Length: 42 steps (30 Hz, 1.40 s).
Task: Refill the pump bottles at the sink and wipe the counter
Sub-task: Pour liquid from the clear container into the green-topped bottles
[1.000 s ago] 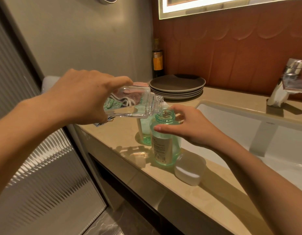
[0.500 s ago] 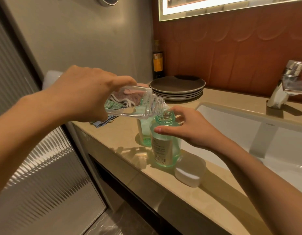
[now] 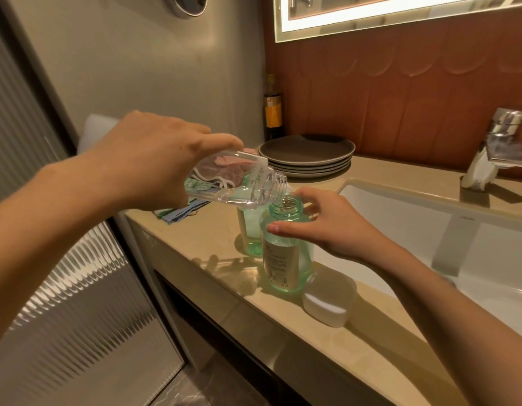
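Clear plastic refill bottle: centre frame, gripped by left hand, long axis near-horizontal, mouth pointing right, just above-left of open neck of upright green-tinted translucent bottle on beige bench, right hand clasping its shoulder.

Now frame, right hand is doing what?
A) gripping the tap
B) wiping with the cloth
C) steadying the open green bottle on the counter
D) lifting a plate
C: the right hand has thumb and fingers round the upper part of the uncapped green bottle, which stands on the counter, while the left hand holds the clear bottle tipped over its mouth.
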Motion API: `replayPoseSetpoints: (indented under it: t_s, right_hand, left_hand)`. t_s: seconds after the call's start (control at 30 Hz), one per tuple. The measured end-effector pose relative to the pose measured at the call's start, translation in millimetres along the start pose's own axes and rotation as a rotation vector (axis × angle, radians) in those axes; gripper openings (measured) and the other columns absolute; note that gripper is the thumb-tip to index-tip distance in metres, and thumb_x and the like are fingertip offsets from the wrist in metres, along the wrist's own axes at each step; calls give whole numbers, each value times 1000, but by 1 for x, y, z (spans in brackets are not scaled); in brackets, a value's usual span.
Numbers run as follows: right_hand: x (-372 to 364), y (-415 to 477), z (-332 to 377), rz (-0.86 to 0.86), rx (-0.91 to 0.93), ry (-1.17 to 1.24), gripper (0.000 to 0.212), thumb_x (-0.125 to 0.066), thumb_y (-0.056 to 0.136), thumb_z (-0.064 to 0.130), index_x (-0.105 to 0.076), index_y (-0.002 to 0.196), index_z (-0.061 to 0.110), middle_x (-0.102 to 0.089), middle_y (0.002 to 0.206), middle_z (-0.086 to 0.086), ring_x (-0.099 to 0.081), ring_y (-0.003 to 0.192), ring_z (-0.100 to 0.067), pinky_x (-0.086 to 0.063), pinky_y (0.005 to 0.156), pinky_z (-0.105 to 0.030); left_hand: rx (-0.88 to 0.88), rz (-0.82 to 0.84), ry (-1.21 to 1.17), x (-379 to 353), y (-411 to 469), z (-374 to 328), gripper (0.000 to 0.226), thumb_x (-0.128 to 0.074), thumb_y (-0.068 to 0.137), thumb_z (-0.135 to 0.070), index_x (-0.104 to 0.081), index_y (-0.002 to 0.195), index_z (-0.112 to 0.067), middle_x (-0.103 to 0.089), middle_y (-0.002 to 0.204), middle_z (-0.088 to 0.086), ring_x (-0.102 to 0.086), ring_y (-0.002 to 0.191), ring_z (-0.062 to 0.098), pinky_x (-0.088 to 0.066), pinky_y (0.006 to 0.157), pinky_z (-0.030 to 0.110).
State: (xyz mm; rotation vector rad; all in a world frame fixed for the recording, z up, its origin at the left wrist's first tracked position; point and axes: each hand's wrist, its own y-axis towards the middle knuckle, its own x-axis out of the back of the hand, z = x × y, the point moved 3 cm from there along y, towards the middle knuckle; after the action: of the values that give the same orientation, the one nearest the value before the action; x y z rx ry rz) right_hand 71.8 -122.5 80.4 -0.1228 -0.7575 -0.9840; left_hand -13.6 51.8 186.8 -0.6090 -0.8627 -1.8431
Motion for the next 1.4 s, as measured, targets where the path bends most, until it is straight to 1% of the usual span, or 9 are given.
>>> replayPoseSetpoints:
  t_s: [0.13,0.27,0.4,0.5,0.6,0.77,0.87,1.03,1.4]
  right_hand:
    - [0,0,-1,-5,-3,-10,58,-70,66,57,-62,111,21,-64,107,5,-57,96,-9,-52,79,-29]
    - [0,1,-2,-7,-7,-31,64,-69,64,60,-61,114,21,-63,109,5,-56,98,-11,-52,81,-32]
    - [0,0,0,-2,-2,-17,76,-63,54,68,-62,112,20,-65,108,4,-57,97,-11,-52,81,-33]
    - [0,0,0,-2,-1,-6,59,-70,63,60,-63,108,22,-65,104,7,-57,92,-5,-52,77,-29]
    - [0,0,-2,-5,-4,-8,53,-72,67,56,-63,107,23,-65,102,9,-56,91,-3,-52,77,-28]
    - [0,-1,-1,-8,-5,2,53,-72,66,55,-63,106,22,-66,100,8,-58,91,-6,-53,78,-32]
    - [0,-1,-1,-6,-6,3,52,-72,66,55,-63,106,22,-66,101,7,-58,91,-5,-53,78,-32]
    - [0,-1,0,-1,-6,12,52,-72,66,55,-64,105,22,-67,102,7,-59,93,-8,-53,80,-36]
    - [0,-1,-1,5,-12,12,54,-72,65,57,-64,105,21,-67,101,6,-59,93,-10,-53,83,-43]
  left_hand:
    - [-38,-26,50,2,3,-1,86,-64,75,-31,-11,140,-50,-54,117,-17,-56,84,9,-20,42,18]
    - [-55,-32,23,4,5,-1,84,-63,75,-29,-15,141,-49,-54,117,-16,-56,87,11,-19,43,18]
    - [-83,-57,-19,-1,3,2,84,-71,64,-22,-35,137,-41,-55,114,-9,-56,84,17,-20,43,19]
    - [-161,-155,-5,-4,4,4,83,-77,47,-12,-52,125,-27,-59,103,1,-52,77,24,-33,40,23]
    - [-206,-231,17,-4,5,3,81,-77,44,-10,-55,121,-20,-59,97,4,-50,79,29,-44,52,35]
    - [-177,-298,82,-1,4,-2,79,-75,42,-1,-57,117,-17,-56,91,4,-47,82,31,-33,72,42]
    - [-163,-342,93,4,5,-6,71,-64,47,5,-59,115,-14,-57,87,6,-49,81,32,-26,74,43]
    - [-148,-413,116,13,4,-12,67,-24,59,0,-56,117,-13,-59,85,9,-48,83,34,-24,77,43]
    - [-88,-365,100,16,3,-18,68,-7,69,-11,-56,116,-21,-64,100,11,-50,96,35,-19,83,44]
